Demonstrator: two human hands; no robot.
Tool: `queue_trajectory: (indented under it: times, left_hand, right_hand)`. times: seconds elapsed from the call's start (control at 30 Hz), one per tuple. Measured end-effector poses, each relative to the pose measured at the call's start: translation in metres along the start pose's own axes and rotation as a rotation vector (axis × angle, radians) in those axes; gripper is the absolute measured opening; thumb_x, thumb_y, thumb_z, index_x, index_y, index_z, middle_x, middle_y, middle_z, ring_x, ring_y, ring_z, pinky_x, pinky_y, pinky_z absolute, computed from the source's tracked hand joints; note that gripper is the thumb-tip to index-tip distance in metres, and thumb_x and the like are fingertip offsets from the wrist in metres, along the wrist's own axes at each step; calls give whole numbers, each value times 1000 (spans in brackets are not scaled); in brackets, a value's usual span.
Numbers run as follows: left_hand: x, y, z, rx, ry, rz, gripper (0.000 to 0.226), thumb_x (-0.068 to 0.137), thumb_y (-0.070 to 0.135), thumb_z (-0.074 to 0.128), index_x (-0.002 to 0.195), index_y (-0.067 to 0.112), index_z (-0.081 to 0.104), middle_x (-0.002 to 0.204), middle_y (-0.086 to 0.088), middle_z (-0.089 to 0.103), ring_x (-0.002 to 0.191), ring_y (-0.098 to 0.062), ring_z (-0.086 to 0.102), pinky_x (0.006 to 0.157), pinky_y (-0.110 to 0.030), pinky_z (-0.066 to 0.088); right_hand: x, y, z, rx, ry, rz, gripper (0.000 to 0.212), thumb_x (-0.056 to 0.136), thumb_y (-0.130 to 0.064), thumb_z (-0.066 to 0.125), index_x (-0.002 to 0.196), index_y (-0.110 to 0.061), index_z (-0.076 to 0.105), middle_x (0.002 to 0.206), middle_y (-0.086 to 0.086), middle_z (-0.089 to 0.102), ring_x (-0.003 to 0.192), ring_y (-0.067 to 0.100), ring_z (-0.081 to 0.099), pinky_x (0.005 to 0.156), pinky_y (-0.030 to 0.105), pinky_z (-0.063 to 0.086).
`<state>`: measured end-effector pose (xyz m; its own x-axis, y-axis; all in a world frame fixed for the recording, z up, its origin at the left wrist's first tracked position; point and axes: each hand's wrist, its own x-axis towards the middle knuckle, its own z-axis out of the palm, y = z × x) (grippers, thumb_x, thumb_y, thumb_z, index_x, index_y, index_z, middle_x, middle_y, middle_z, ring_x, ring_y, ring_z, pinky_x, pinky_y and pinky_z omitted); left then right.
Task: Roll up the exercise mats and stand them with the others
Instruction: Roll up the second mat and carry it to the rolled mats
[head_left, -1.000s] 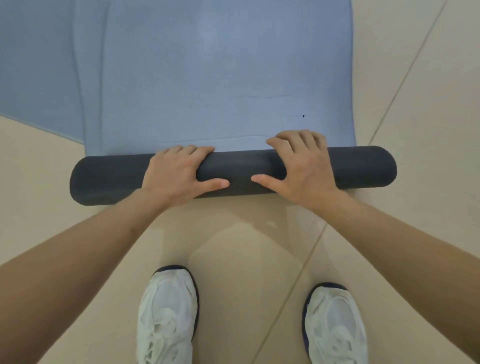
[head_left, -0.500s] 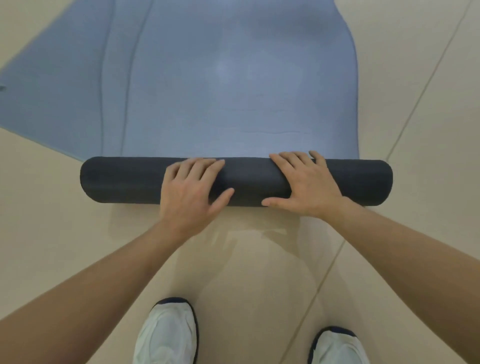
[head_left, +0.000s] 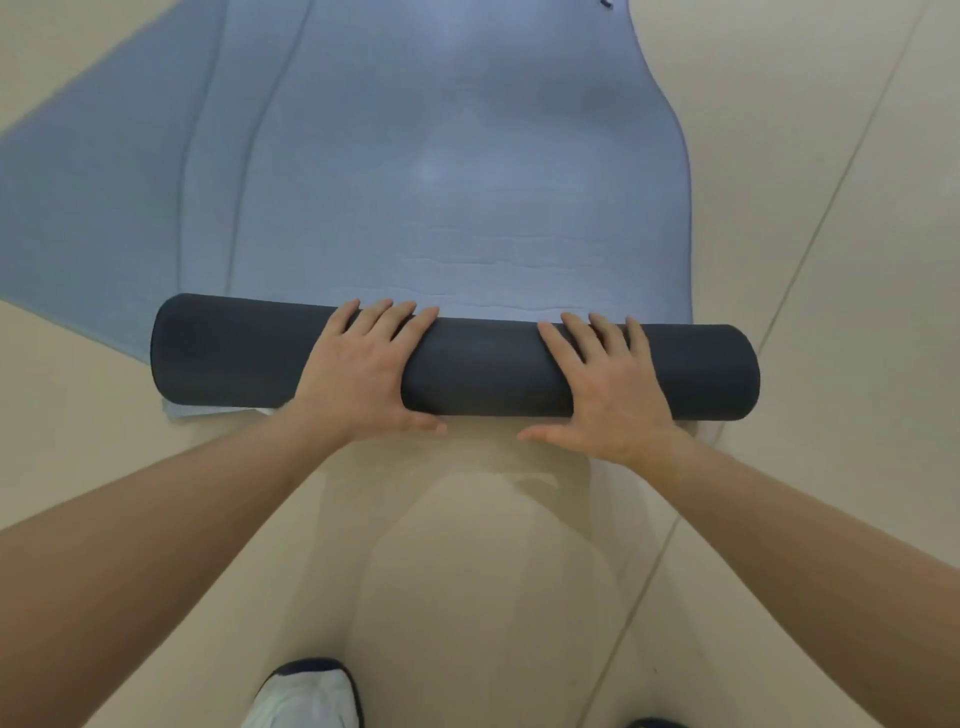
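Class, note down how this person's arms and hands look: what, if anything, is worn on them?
The left arm and right arm are bare as far as the frame shows, with no sleeves in view. The left hand and right hand wear no gloves, and no ring, watch or bracelet shows.

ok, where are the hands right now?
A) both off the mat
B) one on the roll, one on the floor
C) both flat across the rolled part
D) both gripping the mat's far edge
C: the left hand and right hand both lie flat and outstretched across the dark roll of the blue mat.
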<state>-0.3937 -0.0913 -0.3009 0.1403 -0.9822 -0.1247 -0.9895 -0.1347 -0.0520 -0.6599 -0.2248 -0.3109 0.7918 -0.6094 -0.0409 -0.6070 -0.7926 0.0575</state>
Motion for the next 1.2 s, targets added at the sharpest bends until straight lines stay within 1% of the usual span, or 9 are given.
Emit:
queue_trajectory:
  times: [0.1, 0.23, 0.47, 0.6, 0.73, 0.83, 0.93, 1.03, 1.2]
  left_hand:
    - [11, -5, -4, 3, -17, 23, 126, 57, 100, 45, 159, 27, 28, 153, 1, 50, 138, -25, 49, 121, -45, 28]
    - [18, -8, -17, 8, -29, 38, 120, 55, 101, 36, 151, 29, 39, 140, 4, 61, 121, -25, 60, 105, -42, 41]
    - [-36, 13, -33, -106, -130, 64, 110, 55, 99, 42, 144, 34, 48, 126, 9, 69, 108, -22, 64, 92, -38, 46]
    - [-85, 33, -33, -186, -314, 93, 111, 52, 102, 41, 144, 39, 45, 118, 13, 68, 105, -18, 62, 85, -37, 42]
    - [-131, 52, -24, -250, -437, 125, 109, 50, 105, 40, 141, 43, 45, 108, 18, 66, 97, -15, 62, 73, -34, 40]
    - [-156, 64, -21, -293, -464, 158, 110, 52, 104, 40, 141, 40, 45, 112, 16, 68, 98, -17, 63, 73, -34, 42]
    - [-162, 67, -20, -303, -437, 158, 110, 53, 104, 44, 141, 39, 47, 118, 13, 69, 101, -20, 65, 80, -38, 50]
    - [-160, 67, -21, -301, -447, 116, 108, 57, 100, 52, 145, 36, 47, 126, 11, 67, 108, -24, 64, 79, -37, 44]
    - [-188, 82, -18, -266, -142, 83, 91, 79, 81, 47, 147, 20, 51, 143, -4, 60, 122, -32, 59, 103, -47, 41]
  right_hand:
    - [12, 5, -3, -53, -60, 3, 121, 64, -100, 44, 157, -23, 29, 147, 14, 49, 132, 39, 47, 115, 61, 32]
    - [20, 13, -16, 4, -39, -32, 111, 65, -99, 46, 147, -24, 43, 121, 8, 63, 108, 32, 59, 100, 48, 43]
    - [-31, -3, -40, 144, -215, -23, 105, 63, -98, 46, 143, -30, 47, 105, 0, 63, 98, 24, 59, 91, 41, 47]
    - [-80, -24, -49, 204, -419, -45, 100, 63, -98, 47, 141, -35, 44, 104, -5, 62, 97, 20, 58, 82, 37, 42]
    - [-128, -39, -52, 269, -533, -56, 100, 62, -97, 48, 141, -37, 45, 105, -6, 62, 98, 21, 59, 75, 34, 32]
    - [-157, -50, -49, 317, -575, -62, 99, 61, -97, 52, 140, -36, 46, 102, -4, 62, 96, 23, 60, 73, 36, 38]
    - [-169, -53, -46, 371, -568, -28, 96, 63, -95, 57, 138, -37, 47, 103, -5, 63, 96, 23, 61, 74, 38, 45]
    - [-163, -51, -43, 396, -576, -5, 95, 63, -93, 62, 139, -37, 48, 111, -4, 67, 102, 25, 62, 75, 38, 44]
    - [-141, -42, -39, 459, -644, 28, 87, 64, -88, 68, 136, -41, 52, 115, -11, 68, 102, 21, 60, 81, 39, 46]
